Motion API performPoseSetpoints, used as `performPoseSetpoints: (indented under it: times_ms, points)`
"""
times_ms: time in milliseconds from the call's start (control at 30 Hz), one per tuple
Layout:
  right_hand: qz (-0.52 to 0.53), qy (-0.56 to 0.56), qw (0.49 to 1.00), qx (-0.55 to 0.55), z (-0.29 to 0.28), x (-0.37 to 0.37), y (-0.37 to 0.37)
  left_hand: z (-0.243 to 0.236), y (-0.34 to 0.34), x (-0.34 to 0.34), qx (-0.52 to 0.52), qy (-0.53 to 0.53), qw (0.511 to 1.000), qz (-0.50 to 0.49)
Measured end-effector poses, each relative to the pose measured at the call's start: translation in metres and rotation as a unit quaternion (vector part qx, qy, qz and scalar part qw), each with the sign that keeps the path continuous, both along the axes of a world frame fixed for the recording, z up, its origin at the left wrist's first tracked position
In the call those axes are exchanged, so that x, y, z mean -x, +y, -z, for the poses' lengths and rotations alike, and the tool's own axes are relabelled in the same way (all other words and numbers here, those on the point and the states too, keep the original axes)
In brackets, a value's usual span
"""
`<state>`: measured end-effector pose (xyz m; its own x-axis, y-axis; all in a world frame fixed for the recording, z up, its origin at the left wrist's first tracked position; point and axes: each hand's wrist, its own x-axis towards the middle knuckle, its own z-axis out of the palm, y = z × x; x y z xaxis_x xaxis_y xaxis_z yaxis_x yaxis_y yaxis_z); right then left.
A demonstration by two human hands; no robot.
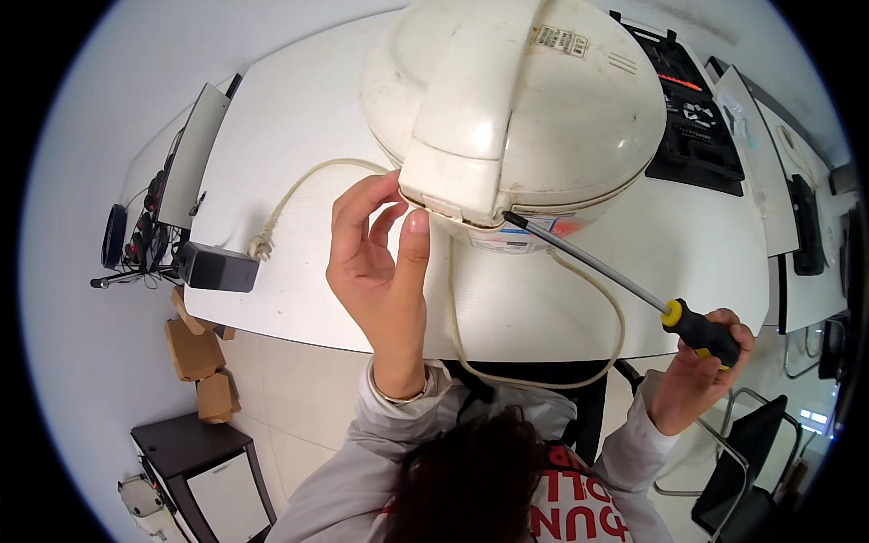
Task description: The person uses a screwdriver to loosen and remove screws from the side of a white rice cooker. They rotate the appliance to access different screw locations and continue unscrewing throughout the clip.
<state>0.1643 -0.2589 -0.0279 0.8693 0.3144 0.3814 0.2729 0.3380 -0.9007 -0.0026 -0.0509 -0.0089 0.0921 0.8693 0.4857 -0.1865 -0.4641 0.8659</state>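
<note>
Head view showed a large cream-white plastic rice cooker (543, 118) standing on the white tabletop (290, 163), with its closed lid and wide handle turned toward the person. The right hand (701, 366) was clenched around the black and yellow handle of a long screwdriver (625, 281). The left hand (380, 262) was released, holding nothing; its fingertips (418, 222) touched the lower edge of the cooker, just beside the front latch.

The relation that mattered was the line of the tool. Its metal shaft ran from the grip at the lower right up and to the left, and its tip met the seam under the lid, near the middle of the front side. So the cooker lay up and left of the right hand, along the same axis as the shaft. The left hand was the nearer one to the seam, while the right hand was well apart from it.

A cream power cord (534, 376) hung in a loop over the tabletop edge, below the shaft, and its plug (261, 244) lay near a black adapter box (215, 268).
</note>
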Motion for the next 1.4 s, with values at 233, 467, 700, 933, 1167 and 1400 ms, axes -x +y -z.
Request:
performPoseSetpoints:
  times_ms: [233, 467, 700, 933, 1167, 1400]
  points:
    - [0.008, 0.003, 1.000, 0.003, 0.000, 0.004, 0.002, 0.001, 0.000, 0.000, -0.002, -0.002, 1.000, -0.004]
    - [0.024, -0.044, 0.999, -0.007, -0.006, 0.006, 0.001, 0.002, 0.001, -0.001, -0.011, -0.002, 1.000, -0.014]
    - [-0.003, -0.099, 0.995, 0.006, -0.019, -0.010, -0.006, 0.001, 0.002, 0.000, -0.011, -0.002, 1.000, -0.011]
    - [-0.095, 0.029, 0.994, 0.036, -0.011, -0.020, 0.006, 0.001, 0.002, 0.000, -0.025, 0.004, 1.000, -0.013]
    - [-0.061, -0.007, 0.998, 0.011, -0.011, -0.012, 0.007, 0.000, 0.001, 0.000, -0.020, -0.001, 1.000, -0.013]
    - [-0.021, -0.078, 0.989, 0.123, -0.032, -0.015, 0.005, -0.001, 0.002, 0.000, -0.022, 0.001, 1.000, -0.021]
